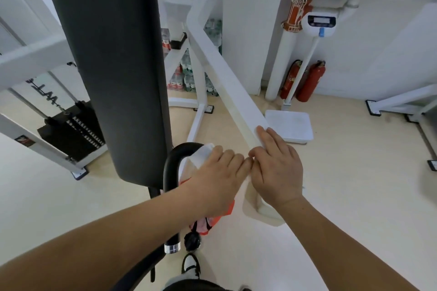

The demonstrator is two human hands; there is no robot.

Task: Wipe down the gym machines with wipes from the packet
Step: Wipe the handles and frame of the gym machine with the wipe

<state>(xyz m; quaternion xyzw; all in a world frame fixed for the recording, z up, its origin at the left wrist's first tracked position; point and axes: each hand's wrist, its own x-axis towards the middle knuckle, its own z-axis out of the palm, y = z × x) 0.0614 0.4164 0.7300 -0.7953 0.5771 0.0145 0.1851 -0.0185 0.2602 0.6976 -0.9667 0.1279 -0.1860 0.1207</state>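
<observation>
**A:** Biggest thing first: the gym machine's white frame beam [227, 78] slopes away from the right hand [277, 170]. That hand's fingers [264, 136] lie straight and flat on the beam's near end, clasping nothing.

**B:** Painted steel, I'd say. It looks rigid, heavy and smooth, so it should take firm pressure and let a damp cloth glide.

**A:** Well to the left of those fingers rises the tall black back pad [111, 54]. Just beyond the left hand's [217, 177] fingertips, the black curved handle [170, 172] arcs round.

**B:** The pad probably gives a little when pressed. The handle looks hard and round, so wrapping the cloth around it should work better than dabbing.

**A:** Now smaller: an orange wipes packet [212, 220] peeks out from beneath the left palm. I can't tell whether that hand carries it.

**B:** It's light, soft film and it will crumple. Best to hold it by the body, not the flap.

**A:** And the smallest, a white wipe [203, 151]. The left fingers curl over it, and a bunched end pokes out past the fingertips towards the handle. The right thumb touches the left hand's outer fingers.

**B:** It's thin, limp and probably wet, so it would tear if pulled by a corner. Keep it wadded under the finger pads and press through the palm.
</observation>
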